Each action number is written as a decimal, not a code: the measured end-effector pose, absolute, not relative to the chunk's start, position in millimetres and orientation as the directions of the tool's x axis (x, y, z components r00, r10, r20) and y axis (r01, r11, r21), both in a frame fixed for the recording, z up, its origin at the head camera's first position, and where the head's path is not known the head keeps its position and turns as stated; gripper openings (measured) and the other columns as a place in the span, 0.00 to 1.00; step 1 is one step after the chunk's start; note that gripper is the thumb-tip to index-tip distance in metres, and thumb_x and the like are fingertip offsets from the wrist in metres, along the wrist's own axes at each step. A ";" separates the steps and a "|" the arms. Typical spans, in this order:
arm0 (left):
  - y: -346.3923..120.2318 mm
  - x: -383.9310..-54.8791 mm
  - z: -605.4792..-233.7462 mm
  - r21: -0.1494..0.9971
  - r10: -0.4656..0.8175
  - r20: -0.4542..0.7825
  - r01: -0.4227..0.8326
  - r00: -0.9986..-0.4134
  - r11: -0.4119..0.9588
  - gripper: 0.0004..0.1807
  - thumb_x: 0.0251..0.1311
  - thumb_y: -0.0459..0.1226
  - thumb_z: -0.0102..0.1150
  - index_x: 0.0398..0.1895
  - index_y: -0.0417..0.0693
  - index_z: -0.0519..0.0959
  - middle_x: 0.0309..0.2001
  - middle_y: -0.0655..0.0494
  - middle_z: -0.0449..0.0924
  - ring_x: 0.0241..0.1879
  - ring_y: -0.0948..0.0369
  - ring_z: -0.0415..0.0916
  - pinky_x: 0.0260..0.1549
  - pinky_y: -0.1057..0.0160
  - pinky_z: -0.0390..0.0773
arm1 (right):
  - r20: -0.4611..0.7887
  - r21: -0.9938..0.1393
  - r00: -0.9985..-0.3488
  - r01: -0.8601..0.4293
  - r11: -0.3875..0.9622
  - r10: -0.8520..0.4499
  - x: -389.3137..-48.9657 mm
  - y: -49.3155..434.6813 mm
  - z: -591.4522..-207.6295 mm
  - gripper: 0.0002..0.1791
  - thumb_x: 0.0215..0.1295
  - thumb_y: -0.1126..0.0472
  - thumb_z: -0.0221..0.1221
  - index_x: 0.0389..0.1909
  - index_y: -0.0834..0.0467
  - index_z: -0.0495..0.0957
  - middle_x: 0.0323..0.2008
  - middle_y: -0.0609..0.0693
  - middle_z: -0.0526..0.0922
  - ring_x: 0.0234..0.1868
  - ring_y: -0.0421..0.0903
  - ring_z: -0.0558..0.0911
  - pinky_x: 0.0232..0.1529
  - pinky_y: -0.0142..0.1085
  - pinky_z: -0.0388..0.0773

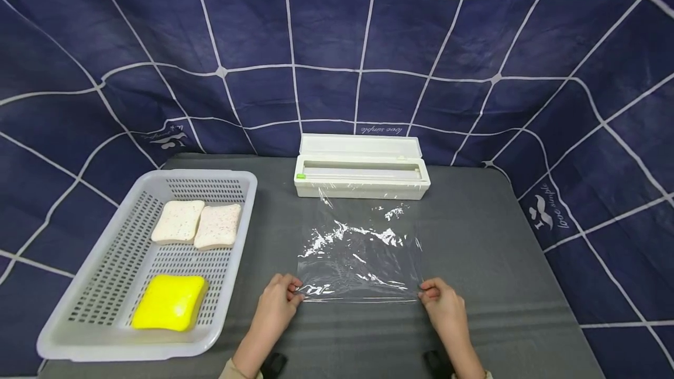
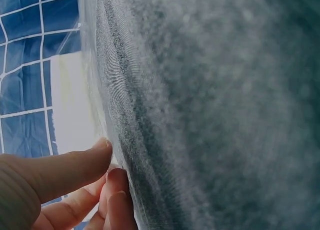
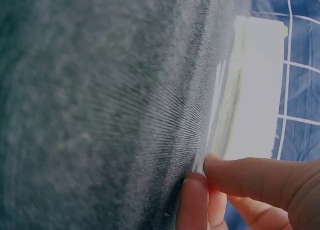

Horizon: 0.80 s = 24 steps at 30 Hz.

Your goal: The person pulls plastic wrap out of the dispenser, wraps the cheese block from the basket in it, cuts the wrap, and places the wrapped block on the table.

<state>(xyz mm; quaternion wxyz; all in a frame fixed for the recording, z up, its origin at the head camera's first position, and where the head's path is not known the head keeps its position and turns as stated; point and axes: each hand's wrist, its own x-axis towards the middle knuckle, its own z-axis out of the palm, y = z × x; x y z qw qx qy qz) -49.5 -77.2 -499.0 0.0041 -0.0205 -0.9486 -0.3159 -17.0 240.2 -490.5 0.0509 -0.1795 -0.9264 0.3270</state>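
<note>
A sheet of clear plastic wrap (image 1: 363, 256) stretches toward me from a white wrap dispenser box (image 1: 363, 187), whose lid stands raised at the back. My left hand (image 1: 277, 303) pinches the sheet's near left corner between thumb and fingers. At the near right corner, my right hand (image 1: 443, 307) pinches it the same way. Both wrist views show thumb and fingertips meeting on the film's edge, close over the grey cloth. Shiny wrinkles run across the film between the hands and the box.
To the left stands a white perforated basket (image 1: 239, 250). Inside lie two white, bread-slice-shaped pieces, a left slice (image 1: 178, 222) and a right slice (image 1: 218, 226), and a yellow sponge-like block (image 1: 170, 303). Dark blue checked cloth (image 1: 332, 28) hangs behind the grey table (image 1: 489, 250).
</note>
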 end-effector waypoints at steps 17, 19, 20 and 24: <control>-81.8 -37.2 -467.0 0.523 -0.045 0.032 -0.021 -0.998 0.852 0.20 0.46 0.37 0.77 0.43 0.44 0.82 0.37 0.53 0.75 0.37 0.56 0.75 0.31 0.57 0.77 | -0.078 -0.614 -0.950 0.284 0.736 0.302 -24.9 235.3 -495.6 0.07 0.51 0.68 0.68 0.32 0.63 0.83 0.26 0.50 0.82 0.29 0.45 0.79 0.29 0.33 0.72; -82.4 -33.6 -448.7 0.563 -0.032 0.030 -0.009 -0.999 0.826 0.22 0.49 0.39 0.75 0.48 0.45 0.80 0.41 0.52 0.77 0.40 0.57 0.77 0.33 0.58 0.79 | -0.092 -0.612 -0.948 0.294 0.734 0.304 -24.2 237.1 -495.2 0.07 0.52 0.68 0.68 0.33 0.63 0.83 0.26 0.50 0.82 0.29 0.44 0.79 0.29 0.33 0.72; -83.0 -32.1 -439.2 0.586 -0.026 0.030 -0.004 -0.999 0.810 0.23 0.51 0.39 0.74 0.50 0.45 0.79 0.44 0.52 0.77 0.41 0.57 0.77 0.34 0.58 0.80 | -0.105 -0.612 -0.947 0.303 0.731 0.305 -23.8 238.3 -494.7 0.07 0.52 0.68 0.67 0.33 0.63 0.83 0.27 0.50 0.82 0.29 0.44 0.78 0.28 0.33 0.72; -90.4 -29.1 -402.9 0.668 -0.041 0.078 0.021 -0.996 0.744 0.29 0.54 0.38 0.73 0.59 0.43 0.74 0.52 0.47 0.78 0.51 0.51 0.79 0.45 0.52 0.83 | -0.131 -0.609 -0.941 0.325 0.723 0.313 -21.9 242.8 -492.3 0.07 0.53 0.68 0.67 0.34 0.64 0.83 0.27 0.51 0.83 0.28 0.42 0.78 0.28 0.32 0.71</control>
